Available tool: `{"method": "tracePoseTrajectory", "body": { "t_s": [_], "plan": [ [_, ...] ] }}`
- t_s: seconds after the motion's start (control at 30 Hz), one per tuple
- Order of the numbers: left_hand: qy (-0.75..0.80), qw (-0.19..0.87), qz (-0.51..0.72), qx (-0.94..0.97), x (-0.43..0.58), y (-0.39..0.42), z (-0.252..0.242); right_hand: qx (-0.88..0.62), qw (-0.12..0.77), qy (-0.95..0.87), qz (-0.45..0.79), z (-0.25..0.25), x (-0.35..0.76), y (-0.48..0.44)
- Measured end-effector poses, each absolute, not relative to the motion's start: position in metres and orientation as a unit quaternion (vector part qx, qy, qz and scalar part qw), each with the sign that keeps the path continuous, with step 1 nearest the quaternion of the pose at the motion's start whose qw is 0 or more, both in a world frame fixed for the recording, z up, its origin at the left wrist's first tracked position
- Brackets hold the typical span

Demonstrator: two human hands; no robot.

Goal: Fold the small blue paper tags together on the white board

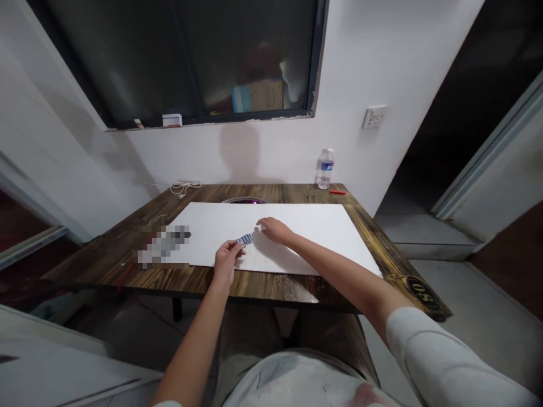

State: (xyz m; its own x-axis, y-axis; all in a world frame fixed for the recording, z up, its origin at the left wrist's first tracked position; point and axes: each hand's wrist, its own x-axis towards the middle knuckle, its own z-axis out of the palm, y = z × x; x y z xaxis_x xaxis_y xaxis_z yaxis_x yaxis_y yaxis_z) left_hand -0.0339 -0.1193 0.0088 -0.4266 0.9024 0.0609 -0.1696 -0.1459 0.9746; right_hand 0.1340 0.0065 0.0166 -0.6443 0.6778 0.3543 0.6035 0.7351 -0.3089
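Between its thumb and fingers, my left hand (229, 252) grips a small flat blue-and-white card (245, 239) with a row of dark marks on it. Its exact kind is too small to make out. The card is over a white board (297, 223) that lies on the wooden table. Just to the right and slightly beyond the card, my right hand (275, 230) hovers over the board, palm down. Its fingers are loosely bent and apart, with nothing visible in them and a gap between them and the card.
A plastic water bottle (325, 169) and a red stick-like object (338, 192) are at the table's back right. A coiled white cable (185, 186) lies back left. A round dark object (244, 200) shows behind the board. A pixelated patch covers something at the left.
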Motion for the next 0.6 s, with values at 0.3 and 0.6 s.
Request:
{"method": "tracePoseTrajectory", "body": {
  "t_s": [0.3,0.6],
  "plan": [
    [0.505,0.400,0.677,0.355,-0.036,-0.119,0.004,-0.335,0.093,-0.937,0.000,0.025,0.125,0.010],
    [0.506,0.398,0.675,0.360,-0.036,-0.120,0.002,-0.253,0.126,-0.958,-0.040,0.012,0.160,-0.006]
  ]
}}
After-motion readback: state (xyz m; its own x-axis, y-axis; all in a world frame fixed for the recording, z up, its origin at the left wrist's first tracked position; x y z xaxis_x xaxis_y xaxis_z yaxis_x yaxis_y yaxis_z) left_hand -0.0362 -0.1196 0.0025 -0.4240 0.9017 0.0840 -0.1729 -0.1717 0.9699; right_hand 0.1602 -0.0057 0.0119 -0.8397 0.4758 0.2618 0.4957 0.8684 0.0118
